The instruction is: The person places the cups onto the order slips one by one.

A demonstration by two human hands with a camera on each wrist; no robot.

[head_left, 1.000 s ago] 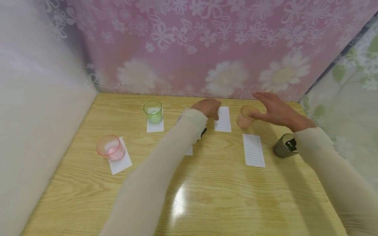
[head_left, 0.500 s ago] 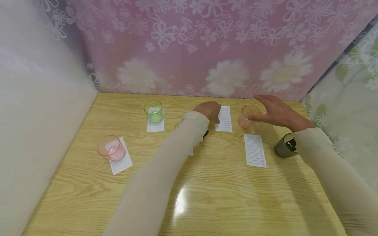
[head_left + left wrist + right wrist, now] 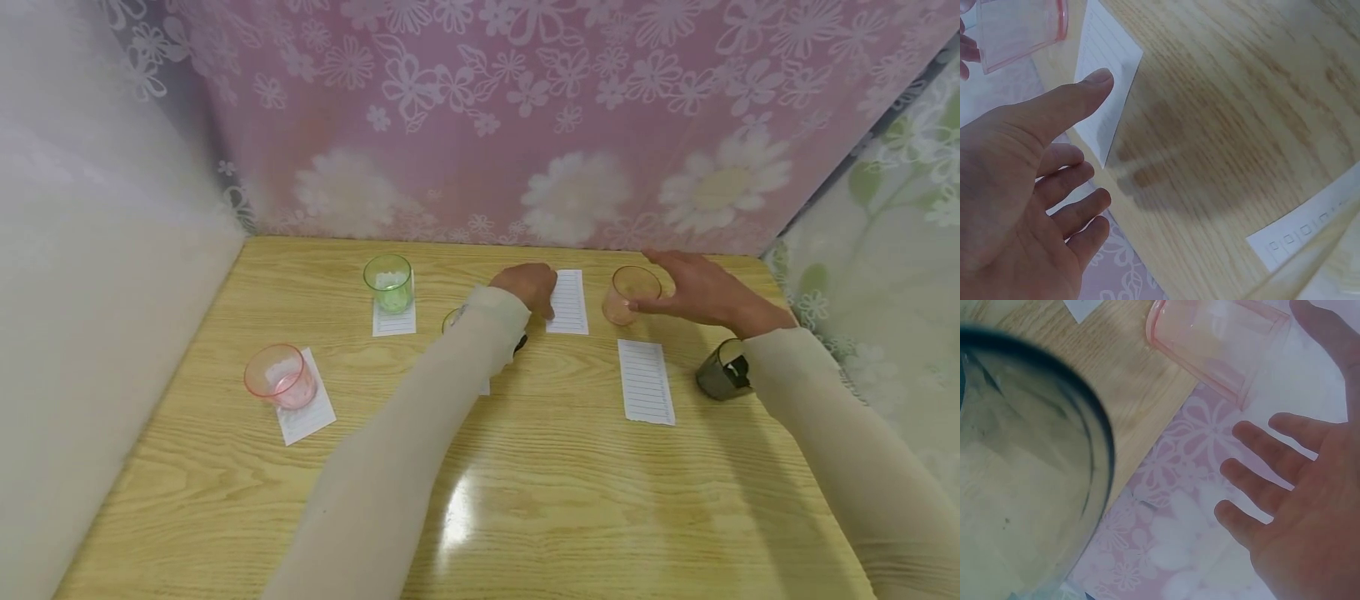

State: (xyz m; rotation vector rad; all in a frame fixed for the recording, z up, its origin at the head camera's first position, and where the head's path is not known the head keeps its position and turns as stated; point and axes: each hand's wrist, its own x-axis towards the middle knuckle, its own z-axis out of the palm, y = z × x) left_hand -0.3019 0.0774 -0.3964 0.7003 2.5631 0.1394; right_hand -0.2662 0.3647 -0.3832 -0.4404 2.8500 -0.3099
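My left hand (image 3: 525, 285) hovers at the left side of a lined paper slip (image 3: 572, 302) near the back of the table. In the left wrist view, the thumb is stretched out across the slip and the other fingers bend loosely, holding nothing. My right hand (image 3: 697, 290) is spread beside a clear peach-coloured cup (image 3: 619, 310), and its thumb overlaps the cup in the head view. Seen from the right wrist, the fingers are straight and spaced apart, with a gap between them and the cup.
A dark smoky cup (image 3: 718, 379) stands near my right forearm, left of it another lined slip (image 3: 647, 387). A green cup (image 3: 390, 292) and a pink cup (image 3: 288, 379) stand on slips at left. My left sleeve mostly hides a yellowish cup (image 3: 452, 318). Floral cloth (image 3: 465, 150) hangs behind.
Both hands have lowered slightly toward the tabletop. My left thumb has come lower along the slip's left edge. The cups and slips have stayed put.
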